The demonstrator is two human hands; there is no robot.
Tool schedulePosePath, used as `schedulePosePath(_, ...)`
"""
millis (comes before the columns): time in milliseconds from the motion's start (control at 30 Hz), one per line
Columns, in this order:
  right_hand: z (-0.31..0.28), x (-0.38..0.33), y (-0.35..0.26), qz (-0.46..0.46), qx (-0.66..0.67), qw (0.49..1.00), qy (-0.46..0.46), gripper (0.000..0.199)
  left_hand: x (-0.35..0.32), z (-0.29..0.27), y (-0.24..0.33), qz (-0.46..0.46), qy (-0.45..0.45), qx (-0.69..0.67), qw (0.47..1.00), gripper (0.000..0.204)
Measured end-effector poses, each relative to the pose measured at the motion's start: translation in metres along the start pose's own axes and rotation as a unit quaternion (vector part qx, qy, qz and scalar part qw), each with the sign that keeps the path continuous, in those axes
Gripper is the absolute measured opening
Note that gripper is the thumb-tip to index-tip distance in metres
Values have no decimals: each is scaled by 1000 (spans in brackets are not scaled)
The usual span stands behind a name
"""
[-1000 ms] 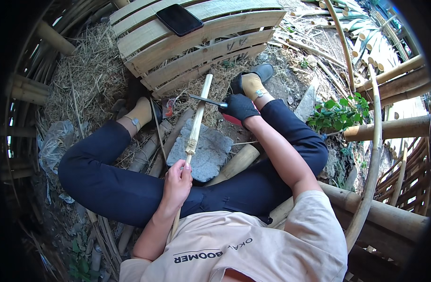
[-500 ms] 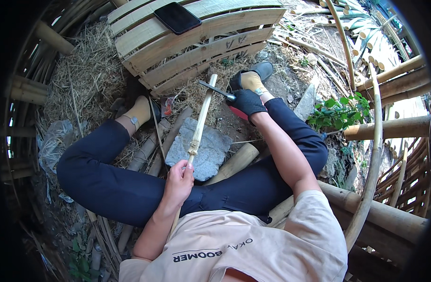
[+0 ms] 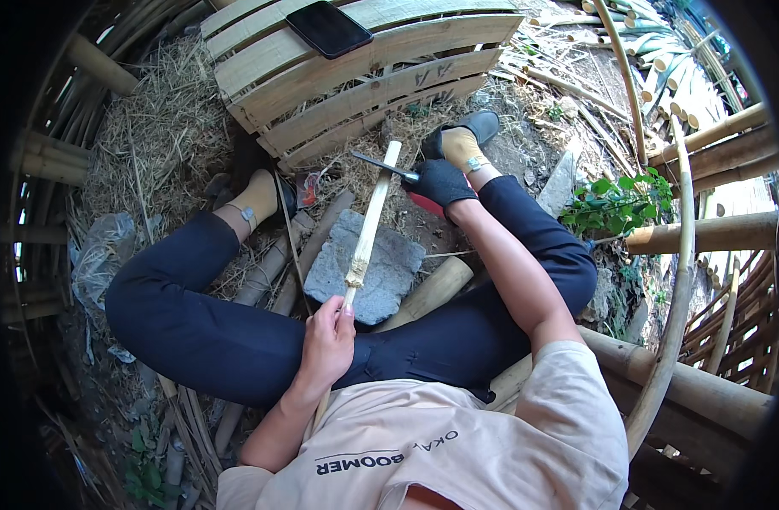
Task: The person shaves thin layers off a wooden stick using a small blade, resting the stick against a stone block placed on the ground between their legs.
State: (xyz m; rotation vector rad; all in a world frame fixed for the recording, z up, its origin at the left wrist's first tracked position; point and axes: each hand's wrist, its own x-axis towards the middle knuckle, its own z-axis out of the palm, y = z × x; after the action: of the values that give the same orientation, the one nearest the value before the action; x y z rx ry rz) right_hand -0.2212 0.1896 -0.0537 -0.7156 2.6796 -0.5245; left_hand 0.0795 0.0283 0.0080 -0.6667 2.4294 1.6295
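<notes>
A pale, peeled bamboo stick (image 3: pixel 371 223) slants up and away from my lap, over a flat grey stone (image 3: pixel 331 255). My left hand (image 3: pixel 329 342) is bare and closed round its thinner near part, just below a rough node. In a black glove, my right hand (image 3: pixel 440 184) grips the handle of a knife (image 3: pixel 381 165). The narrow dark blade points left and crosses the stick near its far end; whether its edge touches the wood I cannot tell. The glove covers the knife's handle. Something red shows under the gloved hand.
Beyond my feet stands a wooden slatted crate (image 3: pixel 368 76) with a black phone (image 3: pixel 329 29) on top. Bamboo poles (image 3: pixel 704 234) flank my right side, near a leafy green plant (image 3: pixel 617 204). Dry straw (image 3: pixel 172 127) and a clear plastic bag (image 3: pixel 104 259) lie at the left.
The knife has turned slightly, and its tip has shifted left across the stick. The whole scene sits a little farther right and lower in the picture. Both hands keep their grip.
</notes>
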Motion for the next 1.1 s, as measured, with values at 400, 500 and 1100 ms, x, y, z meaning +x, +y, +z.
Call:
schedulePosePath(400,-8,-24,-12,-28,-10,999,-29,27,9,-9,9,-189,-115,-335,916,21)
schedulePosePath(500,-8,-33,-24,-59,5,998,-35,28,11,-13,7,-178,-127,-371,903,20)
schedulePosePath(1100,17,-3,-5,-31,-3,999,9,24,1,-10,10,-112,-64,-246,961,22)
